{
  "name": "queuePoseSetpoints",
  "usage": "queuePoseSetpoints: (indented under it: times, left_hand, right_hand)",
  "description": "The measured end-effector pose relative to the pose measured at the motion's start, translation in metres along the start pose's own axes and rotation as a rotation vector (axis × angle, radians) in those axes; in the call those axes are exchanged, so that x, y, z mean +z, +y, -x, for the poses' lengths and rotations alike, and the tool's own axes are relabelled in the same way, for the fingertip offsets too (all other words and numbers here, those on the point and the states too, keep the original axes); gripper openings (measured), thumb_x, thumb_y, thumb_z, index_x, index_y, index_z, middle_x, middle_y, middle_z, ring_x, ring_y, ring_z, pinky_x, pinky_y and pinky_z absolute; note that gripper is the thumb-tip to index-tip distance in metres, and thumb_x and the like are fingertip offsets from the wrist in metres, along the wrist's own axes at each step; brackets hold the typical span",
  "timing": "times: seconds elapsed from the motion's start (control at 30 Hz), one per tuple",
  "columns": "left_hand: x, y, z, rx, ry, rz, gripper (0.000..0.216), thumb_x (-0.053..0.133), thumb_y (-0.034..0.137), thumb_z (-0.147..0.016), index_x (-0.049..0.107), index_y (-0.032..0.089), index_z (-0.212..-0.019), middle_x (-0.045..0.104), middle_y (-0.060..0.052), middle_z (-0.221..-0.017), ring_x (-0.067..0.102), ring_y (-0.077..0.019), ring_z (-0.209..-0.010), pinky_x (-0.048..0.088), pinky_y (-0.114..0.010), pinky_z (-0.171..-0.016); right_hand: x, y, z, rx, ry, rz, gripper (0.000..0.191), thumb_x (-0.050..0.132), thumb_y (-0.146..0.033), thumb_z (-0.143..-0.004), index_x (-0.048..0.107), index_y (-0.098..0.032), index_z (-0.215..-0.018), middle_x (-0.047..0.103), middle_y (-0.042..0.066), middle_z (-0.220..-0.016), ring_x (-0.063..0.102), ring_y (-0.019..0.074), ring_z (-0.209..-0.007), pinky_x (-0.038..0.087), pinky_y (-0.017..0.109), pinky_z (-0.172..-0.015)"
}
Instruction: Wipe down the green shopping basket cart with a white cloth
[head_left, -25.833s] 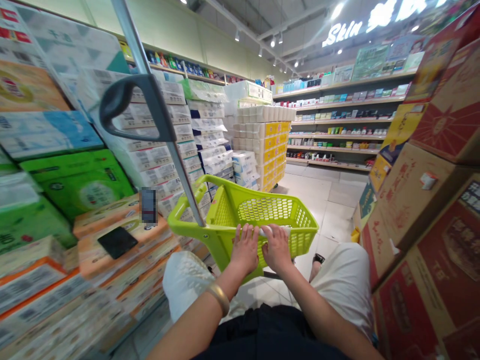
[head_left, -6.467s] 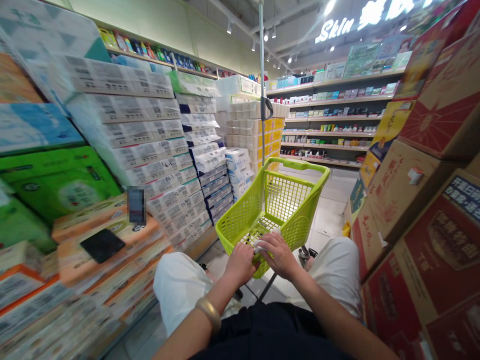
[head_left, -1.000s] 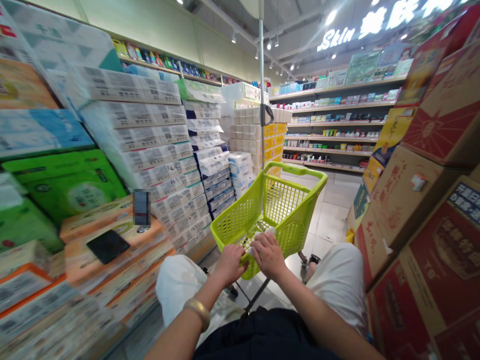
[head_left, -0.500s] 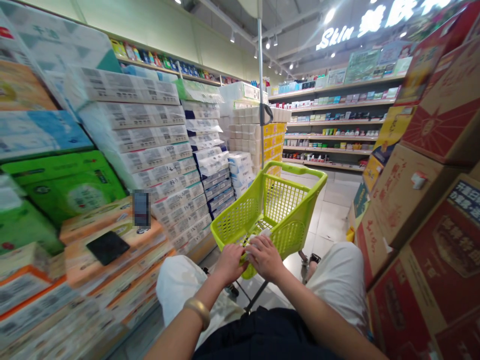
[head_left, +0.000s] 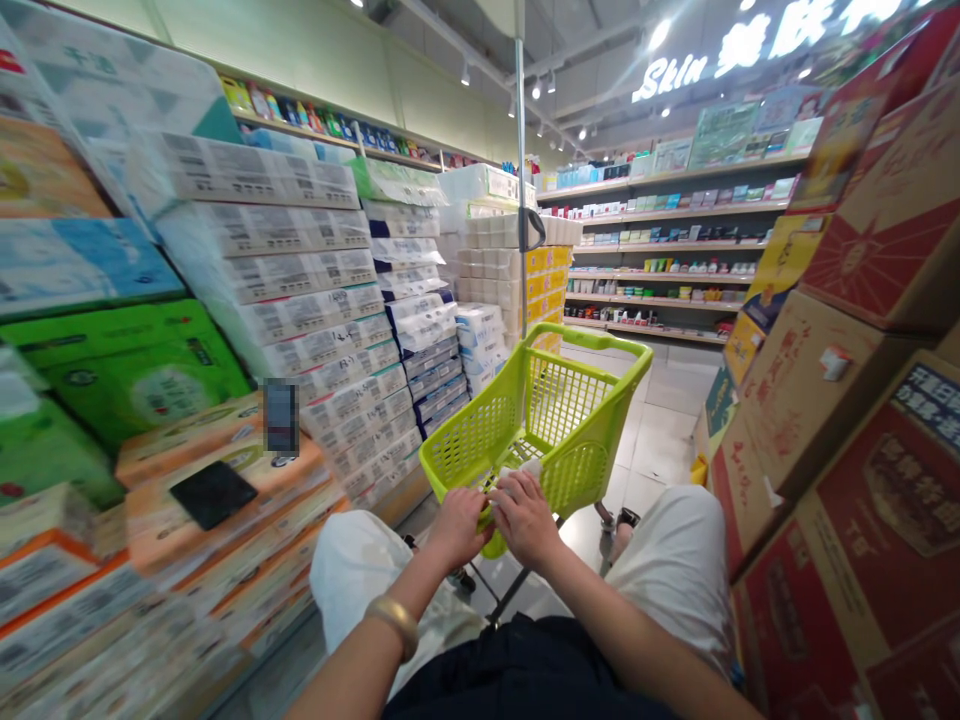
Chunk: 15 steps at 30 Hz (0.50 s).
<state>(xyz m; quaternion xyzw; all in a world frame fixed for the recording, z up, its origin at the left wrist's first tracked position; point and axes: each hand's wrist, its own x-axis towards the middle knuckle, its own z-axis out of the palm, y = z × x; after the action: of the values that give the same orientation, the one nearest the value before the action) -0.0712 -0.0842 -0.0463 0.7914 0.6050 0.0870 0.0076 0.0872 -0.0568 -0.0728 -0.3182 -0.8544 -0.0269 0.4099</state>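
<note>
Between my knees stands a lime-green plastic shopping cart (head_left: 579, 405) with a lattice basket. My left hand (head_left: 457, 525) is closed at the cart's near rim, fingers curled over it. Beside it, almost touching, my right hand (head_left: 523, 520) is closed over the same edge. A crumpled white tissue (head_left: 531, 467) pokes out beyond the right fingers. Both palms are hidden, as is most of the rim beneath them. A thin metal pole (head_left: 520, 150) rises from the cart's left side.
Paper packs (head_left: 292, 260) are stacked high on the left. A flat black object (head_left: 214, 494) lies on the orange packs (head_left: 300, 470). Cardboard cartons (head_left: 795, 380) wall the right side. Stocked shelves (head_left: 675, 245) stand at the back, beyond a tiled floor (head_left: 667, 385).
My right hand has shifted very slightly on the rim, and a bit more of the white tissue shows. The left hand and cart look nearly the same.
</note>
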Motion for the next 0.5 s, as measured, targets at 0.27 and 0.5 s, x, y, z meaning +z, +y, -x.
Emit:
queuePoseSetpoints:
  times: [0.27,0.5]
  left_hand:
    - [0.001,0.002,0.001,0.019,0.021,0.01,0.017,0.062,0.033,-0.079,0.058,0.02,-0.09,0.063,-0.007,-0.095,0.056,-0.0248,-0.094,0.041,-0.037,-0.085]
    - [0.002,0.001,-0.002,0.01,0.01,0.005,0.018,0.06,0.032,-0.078,0.058,0.02,-0.091,0.064,-0.008,-0.096,0.057,-0.0251,-0.094,0.041,-0.037,-0.084]
  right_hand:
    - [-0.022,0.052,-0.011,0.091,0.042,0.071,0.02,0.046,-0.023,-0.093,0.065,-0.024,-0.1,0.062,0.005,-0.104,0.049,0.0203,-0.107,0.033,0.039,-0.103]
    - [-0.001,0.002,-0.003,0.067,0.006,0.003,0.014,0.054,-0.026,-0.089,0.062,-0.023,-0.099,0.06,0.004,-0.102,0.046,0.0216,-0.11,0.027,0.042,-0.11]
